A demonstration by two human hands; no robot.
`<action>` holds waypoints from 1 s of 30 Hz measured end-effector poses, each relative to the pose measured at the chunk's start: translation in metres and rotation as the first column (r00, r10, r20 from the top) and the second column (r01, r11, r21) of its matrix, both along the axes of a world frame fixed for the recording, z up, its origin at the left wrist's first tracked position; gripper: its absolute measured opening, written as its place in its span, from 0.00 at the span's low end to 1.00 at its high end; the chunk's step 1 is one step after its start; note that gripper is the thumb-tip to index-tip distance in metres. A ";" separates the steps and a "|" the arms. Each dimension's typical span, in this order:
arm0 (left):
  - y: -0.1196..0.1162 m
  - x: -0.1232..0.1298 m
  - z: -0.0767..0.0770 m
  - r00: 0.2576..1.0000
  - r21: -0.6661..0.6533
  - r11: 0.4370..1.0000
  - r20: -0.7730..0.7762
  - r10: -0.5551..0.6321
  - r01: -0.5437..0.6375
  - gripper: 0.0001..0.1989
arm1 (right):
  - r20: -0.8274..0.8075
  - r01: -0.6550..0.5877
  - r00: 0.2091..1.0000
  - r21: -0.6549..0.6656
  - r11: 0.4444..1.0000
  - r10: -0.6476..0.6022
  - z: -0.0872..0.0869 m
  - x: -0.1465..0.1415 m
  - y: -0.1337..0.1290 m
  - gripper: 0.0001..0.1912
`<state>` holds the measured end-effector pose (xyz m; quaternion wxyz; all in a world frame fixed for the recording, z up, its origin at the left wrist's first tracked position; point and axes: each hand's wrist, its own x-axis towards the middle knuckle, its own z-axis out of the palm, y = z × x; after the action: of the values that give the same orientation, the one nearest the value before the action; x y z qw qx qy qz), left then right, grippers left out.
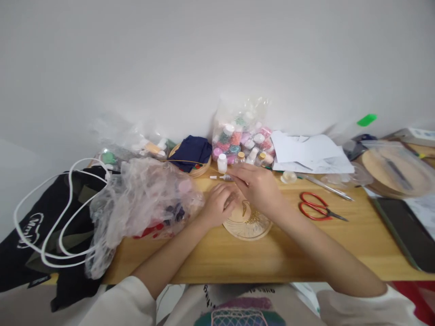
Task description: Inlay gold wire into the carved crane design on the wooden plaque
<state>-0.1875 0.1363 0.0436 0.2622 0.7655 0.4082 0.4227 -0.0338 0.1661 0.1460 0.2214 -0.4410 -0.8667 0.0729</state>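
A round pale disc with gold lines and a small gold crescent lies on the wooden table before me. At its upper left edge, my left hand is closed with fingers curled; what it holds, if anything, is too blurred to name. Above the disc, my right hand is raised in a pinch, fingertips pointing left; anything between them is hidden. Just beyond the fingertips lies a small clear tube with a white tip. A white bottle stands behind it, beside small corked glass bottles.
Red-handled scissors lie to the right, with a silver pen-like tool and a dark phone beyond. Crumpled plastic bags and a white cord fill the left. A bag of coloured jars and white papers stand behind.
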 end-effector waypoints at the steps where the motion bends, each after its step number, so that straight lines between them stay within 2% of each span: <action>1: 0.000 -0.001 0.000 1.000 -0.013 1.000 0.027 -0.004 0.004 0.14 | -0.040 -0.027 0.999 0.059 0.998 0.030 -0.005 0.010 -0.005 0.12; 4: -0.001 -0.004 -0.002 0.993 -0.069 0.997 0.118 -0.009 0.017 0.25 | -0.089 -0.045 0.994 0.241 0.970 0.068 -0.019 0.041 -0.021 0.13; 10: 0.005 -0.009 -0.006 0.944 -0.152 0.984 0.328 -0.036 0.091 0.33 | 0.068 -0.019 0.998 0.270 0.963 0.000 -0.036 0.091 -0.061 0.14; 15: 0.006 -0.009 -0.007 0.898 -0.172 0.973 0.435 -0.067 0.156 0.27 | 0.130 -0.014 0.991 0.278 0.960 -0.024 -0.038 0.107 -0.087 0.14; 19: 0.005 -0.007 -0.001 0.841 -0.131 0.969 0.529 -0.111 0.209 0.21 | 0.156 -0.002 0.987 0.280 0.960 -0.044 -0.037 0.111 -0.098 0.15; 21: 0.003 -0.007 0.003 0.841 -0.180 0.961 0.535 -0.083 0.209 0.21 | 0.174 0.002 0.983 0.278 0.961 -0.053 -0.038 0.114 -0.103 0.16; 25: 0.001 -0.007 0.006 0.858 -0.308 0.933 0.514 -0.001 0.185 0.29 | 0.205 0.018 0.976 0.286 0.958 -0.079 -0.041 0.124 -0.111 0.17; 30: -0.002 -0.006 0.005 0.894 -0.368 0.919 0.446 0.042 0.140 0.34 | 0.258 0.027 0.959 0.319 0.948 -0.114 -0.049 0.146 -0.119 0.17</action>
<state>-0.1936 0.1342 0.0489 0.5067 0.5907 0.3935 0.4895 0.1124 0.0468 0.0971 0.1691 -0.4373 -0.8730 -0.1344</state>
